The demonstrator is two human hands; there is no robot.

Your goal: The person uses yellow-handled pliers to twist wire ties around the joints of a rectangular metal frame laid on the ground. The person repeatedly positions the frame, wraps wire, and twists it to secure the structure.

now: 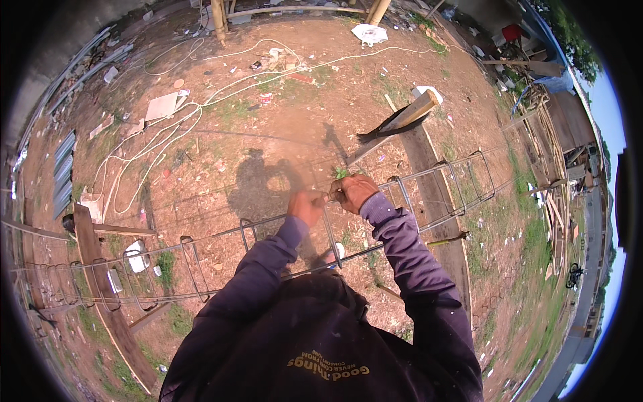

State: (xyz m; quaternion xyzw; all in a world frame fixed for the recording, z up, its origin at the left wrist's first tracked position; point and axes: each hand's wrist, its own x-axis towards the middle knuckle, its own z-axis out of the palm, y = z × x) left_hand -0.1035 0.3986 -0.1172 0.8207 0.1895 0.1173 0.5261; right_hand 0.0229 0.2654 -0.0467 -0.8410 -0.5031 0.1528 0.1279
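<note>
A long rebar cage of steel rods with square stirrups runs from left to right in front of me. Both hands meet at its far upper rod, by the top corner of a stirrup. My left hand is closed in a pinch at this joint. My right hand is closed right beside it, with bent fingers almost touching the left ones. Whatever lies between the fingertips is too small to make out. Other stirrups hang spaced along the rods on both sides.
Wooden planks prop the cage at left, with another plank at right. On the right one lies a yellow-handled tool. A timber post with black cloth rises beyond my hands. Pale hose and corrugated sheet lie farther off.
</note>
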